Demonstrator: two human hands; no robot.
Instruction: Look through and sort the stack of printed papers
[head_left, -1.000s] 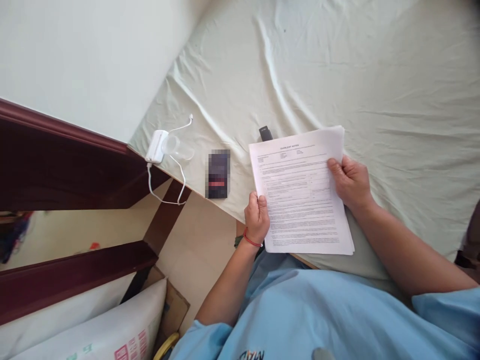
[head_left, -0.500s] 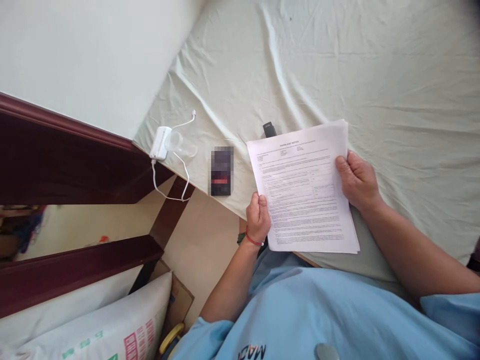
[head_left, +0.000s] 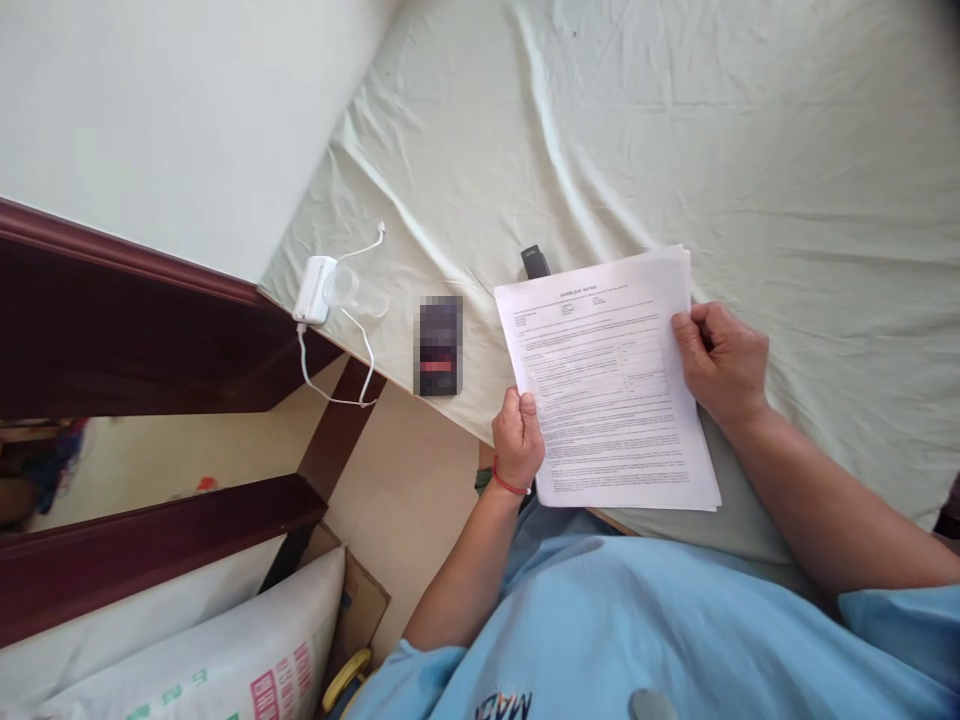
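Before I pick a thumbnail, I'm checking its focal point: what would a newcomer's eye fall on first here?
The stack of printed papers stands out first, held at its side edges by the left hand and the right hand. Next come the dark, pixelated rectangle on the pale cloth, left of the papers, and the white device near the cloth's left edge.

At your far left stands a plain, pale wall (head_left: pixel 165 120), and along it begins a wrinkled, pale green sheet (head_left: pixel 712 130) that spreads across the far side and to your right. On your left, a dark red-brown wooden board (head_left: pixel 135 340) runs above a matching lower rail (head_left: pixel 157 545); beige floor (head_left: pixel 409 490) shows beside them. Your light is soft, faintly shading the sheet's folds.
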